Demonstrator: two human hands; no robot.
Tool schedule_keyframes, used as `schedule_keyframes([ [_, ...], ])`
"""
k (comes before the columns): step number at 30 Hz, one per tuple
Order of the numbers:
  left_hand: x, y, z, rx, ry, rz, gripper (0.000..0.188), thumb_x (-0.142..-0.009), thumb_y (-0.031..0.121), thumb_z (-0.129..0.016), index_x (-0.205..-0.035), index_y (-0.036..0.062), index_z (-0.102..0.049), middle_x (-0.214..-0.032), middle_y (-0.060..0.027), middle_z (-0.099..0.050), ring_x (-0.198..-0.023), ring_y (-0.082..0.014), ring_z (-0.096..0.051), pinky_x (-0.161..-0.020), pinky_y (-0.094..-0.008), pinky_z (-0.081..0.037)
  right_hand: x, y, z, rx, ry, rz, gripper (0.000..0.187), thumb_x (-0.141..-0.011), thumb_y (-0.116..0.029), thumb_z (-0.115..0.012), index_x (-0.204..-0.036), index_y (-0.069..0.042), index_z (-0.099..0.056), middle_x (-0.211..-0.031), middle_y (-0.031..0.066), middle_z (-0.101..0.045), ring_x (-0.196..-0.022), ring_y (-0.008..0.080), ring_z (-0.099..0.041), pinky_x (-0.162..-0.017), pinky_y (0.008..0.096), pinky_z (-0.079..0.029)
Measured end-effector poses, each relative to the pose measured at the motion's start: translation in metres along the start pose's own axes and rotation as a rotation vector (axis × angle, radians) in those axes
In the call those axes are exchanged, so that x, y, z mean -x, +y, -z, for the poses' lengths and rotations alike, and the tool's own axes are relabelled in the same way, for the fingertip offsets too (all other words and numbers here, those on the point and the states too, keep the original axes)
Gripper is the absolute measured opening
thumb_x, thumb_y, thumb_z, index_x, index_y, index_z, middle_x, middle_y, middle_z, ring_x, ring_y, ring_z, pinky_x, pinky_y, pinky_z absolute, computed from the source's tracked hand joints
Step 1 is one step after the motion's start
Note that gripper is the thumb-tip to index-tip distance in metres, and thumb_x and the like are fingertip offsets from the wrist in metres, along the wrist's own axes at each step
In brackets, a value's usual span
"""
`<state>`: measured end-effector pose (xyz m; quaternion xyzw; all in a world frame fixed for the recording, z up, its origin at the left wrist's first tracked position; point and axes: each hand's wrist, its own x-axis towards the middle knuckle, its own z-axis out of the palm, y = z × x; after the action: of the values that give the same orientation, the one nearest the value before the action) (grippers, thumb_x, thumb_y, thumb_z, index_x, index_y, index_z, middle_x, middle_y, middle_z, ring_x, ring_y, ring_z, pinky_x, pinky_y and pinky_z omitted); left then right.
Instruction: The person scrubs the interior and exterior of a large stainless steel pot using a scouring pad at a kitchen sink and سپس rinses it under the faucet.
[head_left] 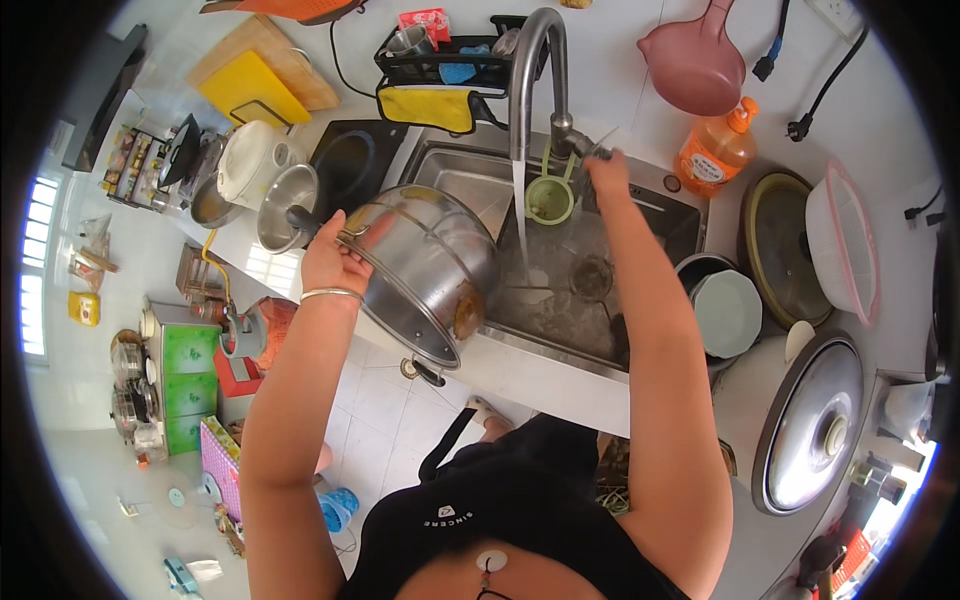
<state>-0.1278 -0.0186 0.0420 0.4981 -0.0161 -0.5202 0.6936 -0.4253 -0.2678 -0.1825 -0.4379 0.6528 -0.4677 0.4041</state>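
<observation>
A large stainless-steel pot (pixel 425 255) with dark handles is tilted over the left front edge of the sink, its outer wall toward the tap. My left hand (pixel 335 258) is closed on its rim beside one handle. Water runs from the grey tap (pixel 536 60) into the sink basin (pixel 655 215). At the tap's base my right hand (pixel 606 176) is closed around the tap handle (pixel 597 150); its fingers are partly hidden. Just left of that hand, a green strainer (pixel 549 200) hangs at the sink's back. A round dark item (pixel 591 277) sits in the wet basin.
An orange soap bottle (pixel 715 150) stands behind the sink's right corner. Stacked bowls (pixel 727 312), a basin (pixel 845 243) and a steel lid (pixel 812 422) crowd the right counter. A steel bowl (pixel 287 208) and a cooktop (pixel 352 165) lie left of the sink.
</observation>
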Motion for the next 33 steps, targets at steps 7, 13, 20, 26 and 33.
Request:
schedule_keyframes([
  [7, 0.0, -0.004, -0.003, -0.026, 0.01, -0.02, 0.023, -0.092, 0.013, -0.055, -0.106, -0.0049, -0.049, -0.106, -0.0199, -0.064, -0.097, -0.0405, -0.066, -0.086, -0.0453, -0.054, -0.025, -0.048, 0.012, -0.486, -0.34, -0.122, 0.076, -0.071, -0.001, -0.064, -0.141, 0.004, -0.035, -0.103, 0.0152, -0.058, -0.088, 0.0239, -0.058, -0.074, 0.0346, -0.05],
  [13, 0.01, -0.001, 0.0, -0.049, 0.057, -0.061, 0.024, -0.093, 0.014, -0.056, -0.107, -0.0044, -0.049, -0.106, -0.019, -0.064, -0.096, -0.0396, -0.066, -0.086, -0.0454, -0.054, 0.062, -0.017, 0.028, -0.753, -0.434, -0.071, 0.058, -0.071, 0.002, -0.062, -0.128, -0.003, -0.053, -0.098, 0.0077, -0.062, -0.085, 0.0165, -0.058, -0.074, 0.0283, -0.048],
  [20, 0.004, -0.009, -0.008, -0.11, 0.082, -0.055, 0.025, -0.092, 0.015, -0.058, -0.106, -0.004, -0.05, -0.108, -0.0179, -0.063, -0.098, -0.0371, -0.066, -0.086, -0.0438, -0.054, 0.128, 0.139, 0.039, 0.337, -0.569, 0.159, 0.043, -0.076, -0.002, -0.06, -0.119, -0.008, -0.063, -0.112, 0.0129, -0.066, -0.106, 0.0316, -0.061, -0.089, 0.0362, -0.048],
  [26, 0.008, -0.001, 0.0, -0.117, 0.113, -0.027, 0.028, -0.091, 0.015, -0.058, -0.11, -0.0044, -0.05, -0.11, -0.0179, -0.062, -0.1, -0.0372, -0.065, -0.089, -0.0459, -0.052, 0.145, 0.018, 0.068, -0.991, -0.696, -0.123, 0.049, -0.073, 0.008, -0.059, -0.119, -0.007, -0.063, -0.104, 0.0084, -0.067, -0.091, 0.02, -0.064, -0.079, 0.0351, -0.052],
  [33, -0.017, 0.001, 0.009, -0.108, 0.062, 0.052, 0.032, -0.092, 0.02, -0.051, -0.115, -0.0035, -0.05, -0.113, -0.0179, -0.061, -0.102, -0.0375, -0.064, -0.09, -0.0515, -0.051, 0.162, 0.075, 0.06, 0.337, -0.484, 0.317, 0.039, -0.075, 0.004, -0.062, -0.112, -0.006, -0.067, -0.102, 0.0144, -0.067, -0.092, 0.0226, -0.064, -0.083, 0.0343, -0.05],
])
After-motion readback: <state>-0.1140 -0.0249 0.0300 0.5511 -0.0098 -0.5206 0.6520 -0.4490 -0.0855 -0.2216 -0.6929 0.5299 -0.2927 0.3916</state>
